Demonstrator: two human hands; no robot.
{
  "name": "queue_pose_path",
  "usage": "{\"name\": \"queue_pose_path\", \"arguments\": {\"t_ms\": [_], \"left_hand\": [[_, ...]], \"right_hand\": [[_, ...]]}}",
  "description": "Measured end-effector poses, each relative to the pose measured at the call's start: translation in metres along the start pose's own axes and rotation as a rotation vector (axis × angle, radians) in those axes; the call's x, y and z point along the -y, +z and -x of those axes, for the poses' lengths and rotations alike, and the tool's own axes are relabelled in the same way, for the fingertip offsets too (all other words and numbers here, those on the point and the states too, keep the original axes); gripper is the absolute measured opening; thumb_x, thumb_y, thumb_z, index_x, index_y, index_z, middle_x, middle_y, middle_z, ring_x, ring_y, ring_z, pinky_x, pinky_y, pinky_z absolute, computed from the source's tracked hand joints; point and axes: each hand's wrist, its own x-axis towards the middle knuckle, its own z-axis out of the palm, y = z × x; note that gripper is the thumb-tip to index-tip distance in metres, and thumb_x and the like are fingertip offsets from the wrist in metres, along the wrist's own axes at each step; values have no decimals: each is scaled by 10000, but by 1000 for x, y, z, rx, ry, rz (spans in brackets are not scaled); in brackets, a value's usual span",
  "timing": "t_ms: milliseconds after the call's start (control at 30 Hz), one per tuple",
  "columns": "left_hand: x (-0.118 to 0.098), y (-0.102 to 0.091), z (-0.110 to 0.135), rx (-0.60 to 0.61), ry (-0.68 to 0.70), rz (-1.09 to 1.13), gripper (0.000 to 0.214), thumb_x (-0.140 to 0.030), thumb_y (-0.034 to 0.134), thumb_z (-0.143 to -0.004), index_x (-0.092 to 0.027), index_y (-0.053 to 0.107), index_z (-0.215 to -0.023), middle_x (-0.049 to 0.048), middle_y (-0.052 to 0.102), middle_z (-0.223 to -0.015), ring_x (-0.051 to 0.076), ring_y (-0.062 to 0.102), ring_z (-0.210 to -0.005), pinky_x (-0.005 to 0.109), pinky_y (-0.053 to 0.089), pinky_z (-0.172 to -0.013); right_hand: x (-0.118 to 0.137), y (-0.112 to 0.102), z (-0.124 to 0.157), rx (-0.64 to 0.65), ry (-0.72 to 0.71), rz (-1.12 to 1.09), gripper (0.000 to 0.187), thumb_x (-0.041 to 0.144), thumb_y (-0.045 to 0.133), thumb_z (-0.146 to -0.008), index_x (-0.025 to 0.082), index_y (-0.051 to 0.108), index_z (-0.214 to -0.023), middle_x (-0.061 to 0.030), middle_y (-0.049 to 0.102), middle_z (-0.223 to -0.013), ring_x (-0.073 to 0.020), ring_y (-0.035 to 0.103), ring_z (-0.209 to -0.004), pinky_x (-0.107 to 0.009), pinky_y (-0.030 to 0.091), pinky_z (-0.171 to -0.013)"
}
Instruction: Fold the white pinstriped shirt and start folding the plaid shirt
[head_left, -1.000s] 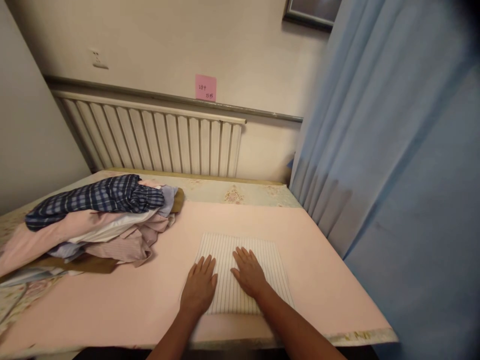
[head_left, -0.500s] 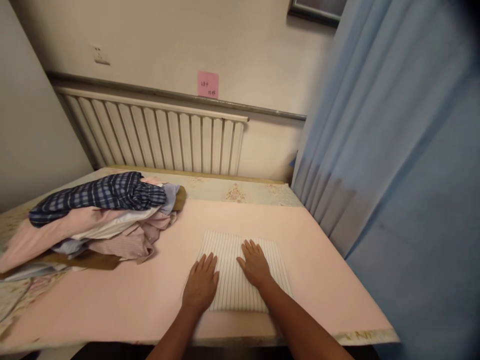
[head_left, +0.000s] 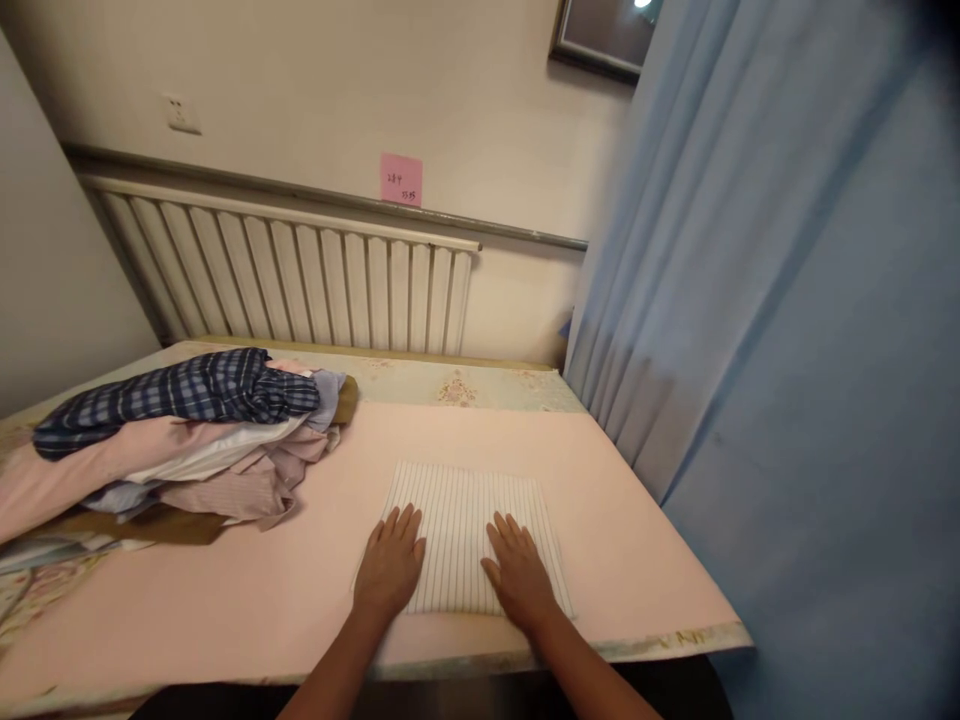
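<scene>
In the head view, the white pinstriped cloth [head_left: 454,545] lies flat on the pink sheet [head_left: 622,550], right of the heaped clothes [head_left: 240,485]. The left hand [head_left: 389,563] stays palm down along its left edge, fingers extended. The right hand [head_left: 523,574], also flattened with fingers extended, has shifted nearer the person, toward the cloth's near right corner.

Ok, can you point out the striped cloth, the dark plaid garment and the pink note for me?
Striped cloth [head_left: 454,535]: head view, middle of its upper face.
Dark plaid garment [head_left: 180,393]: head view, middle of its bunched length.
Pink note [head_left: 401,180]: head view, centre of its front.
</scene>
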Motion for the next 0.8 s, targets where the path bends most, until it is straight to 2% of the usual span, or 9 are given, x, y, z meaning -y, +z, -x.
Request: {"name": "queue_pose_path", "arguments": {"t_ms": [167,333,533,633,700,800], "left_hand": [[0,-1,3,4,0,-30,503,-355,313,-923,-181,454,-1374,80,430,-1455,253,329,-1369,461,263,-1094],[4,0,18,-38,58,-45,491,-357,313,-932,-172,476,-1356,97,466,-1427,264,347,-1358,476,278,-1084],[24,1,45,-66,261,-14,532,-451,347,-933,-221,391,-1410,61,433,-1455,241,349,-1361,444,300,-1092],[35,-2,56,-64,399,6,633,-515,419,-896,-233,303,-1450,61,393,-1480,226,331,-1372,413,303,-1105],[39,-3,60,-75,433,12,658,-514,456,-882,-225,299,-1452,77,385,-1484,225,326,-1375,407,309,-1110],[40,0,62,-86,414,5,568,-435,480,-890,-202,397,-1401,95,446,-1442,234,373,-1350,415,347,-1095]], "right_hand": [[5,-7,38,8,-65,9,495,320,444,-925,227,387,-1408,-28,320,-1505,-248,220,-1408,-463,276,-1126],[4,-1,64,-34,-109,49,593,213,503,-868,199,331,-1435,-46,307,-1512,-264,197,-1414,-487,283,-1123],[-2,14,68,-87,-128,62,582,93,483,-818,169,402,-1389,-78,371,-1477,-272,245,-1398,-510,312,-1099],[-5,18,65,-80,-115,57,662,-19,431,-738,182,439,-1369,-69,392,-1465,-262,262,-1392,-502,307,-1102],[-8,19,63,-59,-107,57,736,-77,392,-678,189,457,-1361,-68,413,-1451,-255,289,-1382,-494,313,-1100],[-12,15,60,-13,-79,72,776,-122,330,-653,177,471,-1355,-80,445,-1426,-235,347,-1355,-479,323,-1094]]}}
